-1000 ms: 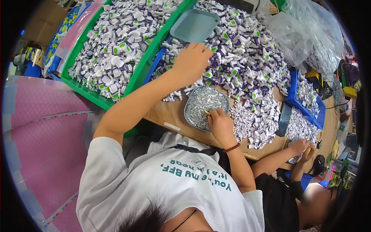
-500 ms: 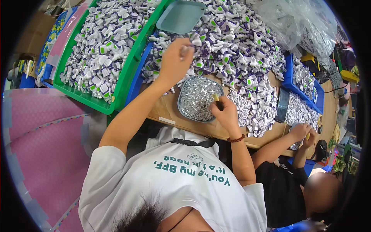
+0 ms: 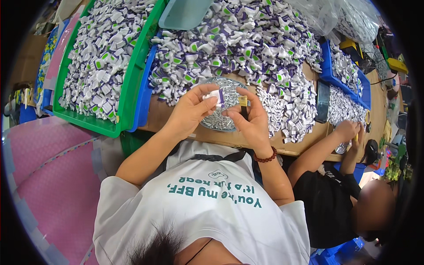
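Note:
Over the bowl, my left hand (image 3: 187,110) pinches a small white and purple plastic part (image 3: 214,94) between thumb and fingers. My right hand (image 3: 254,126), with a dark red bead bracelet (image 3: 266,155) at the wrist, is closed on a small yellow and black tool (image 3: 243,100); its exact kind I cannot make out. Both hands are close together but apart. Beneath them sits a grey-blue bowl (image 3: 223,129) full of short silver metal pins (image 3: 228,86), partly hidden by the hands.
A heap of white, purple and green parts (image 3: 247,39) covers the table beyond. At left stands a green crate (image 3: 128,101) of similar parts. Small white pieces (image 3: 289,119) lie right of the bowl. Farther right are a phone-like dark slab (image 3: 323,100), a blue tray (image 3: 327,66) and a co-worker's hands (image 3: 349,131).
My left hand has come back from the heap toward the bowl and now holds a white and purple part. My right hand has lifted slightly, still holding the tool. The view has shifted a little.

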Motion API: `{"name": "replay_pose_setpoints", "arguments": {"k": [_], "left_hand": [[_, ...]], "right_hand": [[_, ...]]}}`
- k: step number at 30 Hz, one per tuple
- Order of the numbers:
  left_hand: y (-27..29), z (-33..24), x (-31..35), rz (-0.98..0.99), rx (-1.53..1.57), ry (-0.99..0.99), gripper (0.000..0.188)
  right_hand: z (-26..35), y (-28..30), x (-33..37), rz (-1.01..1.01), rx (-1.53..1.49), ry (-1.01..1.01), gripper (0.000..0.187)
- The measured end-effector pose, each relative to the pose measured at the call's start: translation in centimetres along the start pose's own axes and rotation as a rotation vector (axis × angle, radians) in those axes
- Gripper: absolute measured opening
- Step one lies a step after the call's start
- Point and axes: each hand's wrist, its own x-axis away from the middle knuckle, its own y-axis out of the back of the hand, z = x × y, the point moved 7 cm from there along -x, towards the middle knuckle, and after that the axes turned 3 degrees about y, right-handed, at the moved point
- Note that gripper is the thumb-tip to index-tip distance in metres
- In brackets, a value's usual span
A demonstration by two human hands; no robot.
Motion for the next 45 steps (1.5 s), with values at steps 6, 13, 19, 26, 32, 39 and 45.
{"name": "replay_pose_setpoints", "arguments": {"k": [6,13,19,26,32,39,45], "left_hand": [[0.0,0.6,0.1,0.028,0.027,0.028,0.024],[-0.2,0.5,0.1,0.040,0.057,0.032,0.025],[-0.6,0.7,0.3,0.038,-0.021,0.034,0.024],[-0.4,1.6,0.0,0.051,-0.026,-0.028,0.024],[0.2,1.4,-0.4,0.017,0.010,-0.010,0.021],[-0.5,1.8,-0.7,0.016,-0.077,0.004,0.027],[-0.6,1.6,-0.2,0.011,-0.071,0.010,0.021]], "right_hand": [[0.1,0.0,0.2,-0.005,-0.022,0.021,0.050],[0.1,-0.2,0.2,-0.015,-0.045,0.029,0.049],[0.4,-0.3,0.1,-0.043,-0.064,0.103,0.048],[-1.1,0.1,0.0,-0.088,-0.112,-0.018,0.044],[-1.1,7.0,-0.7,-0.217,0.620,0.048,0.029],[-1.4,11.6,-1.5,-0.250,1.467,0.151,0.019],[-2.2,11.9,-1.4,-0.227,1.434,0.087,0.023]]}}
